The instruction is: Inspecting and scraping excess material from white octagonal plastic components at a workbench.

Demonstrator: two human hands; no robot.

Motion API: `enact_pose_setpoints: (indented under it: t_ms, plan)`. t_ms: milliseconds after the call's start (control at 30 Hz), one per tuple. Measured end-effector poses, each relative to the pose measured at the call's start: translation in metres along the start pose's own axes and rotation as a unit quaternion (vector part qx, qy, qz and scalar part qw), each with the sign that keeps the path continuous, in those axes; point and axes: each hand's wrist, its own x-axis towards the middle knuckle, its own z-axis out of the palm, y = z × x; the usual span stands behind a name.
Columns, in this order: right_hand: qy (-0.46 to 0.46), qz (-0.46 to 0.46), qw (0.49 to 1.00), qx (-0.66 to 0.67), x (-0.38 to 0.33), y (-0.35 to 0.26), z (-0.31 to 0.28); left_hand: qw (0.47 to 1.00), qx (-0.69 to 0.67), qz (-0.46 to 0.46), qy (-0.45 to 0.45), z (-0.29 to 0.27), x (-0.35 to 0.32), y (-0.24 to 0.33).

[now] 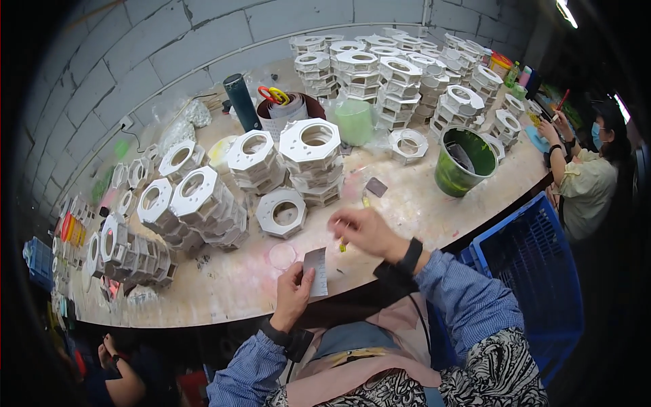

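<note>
My left hand (293,296) pinches a rectangular strip (316,270) that looks like sandpaper, dark at its upper part and pale grey with faint marks lower down. The strip stands tilted at the table's near edge. To its upper right my right hand (369,233) hovers over the table with its fingers drawn together; whatever they hold, if anything, is too small to tell. A single white octagonal frame (266,212) with a round hole lies flat beyond my left hand. Past my right hand lies a small dark square piece (376,187), and a yellow-handled thing (342,247) shows beneath that hand.
Stacks of white octagonal frames (291,144) fill the left and far table. A green bucket (451,169) stands right, a blue crate (525,251) beside the table. Scissors (277,95) and rolled sheets stand at the back. A masked person (590,169) works at right; another person's arm (125,383) shows lower left.
</note>
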Motion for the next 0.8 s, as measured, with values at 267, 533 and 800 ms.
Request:
enact_pose_setpoints:
  t_ms: [267,533,800]
  plan:
    - [0.138,0.165,0.955,-0.202,0.106,0.088,-0.088,0.973,0.219,0.061,0.022,-0.002,-0.004,-0.016]
    - [0.185,0.064,0.86,-0.471,0.167,0.138,-0.057,0.971,0.228,0.062,0.015,0.001,-0.004,-0.009]
    - [0.175,0.06,0.838,-0.514,0.19,0.144,-0.058,0.973,0.207,0.101,0.021,0.005,-0.002,-0.009]
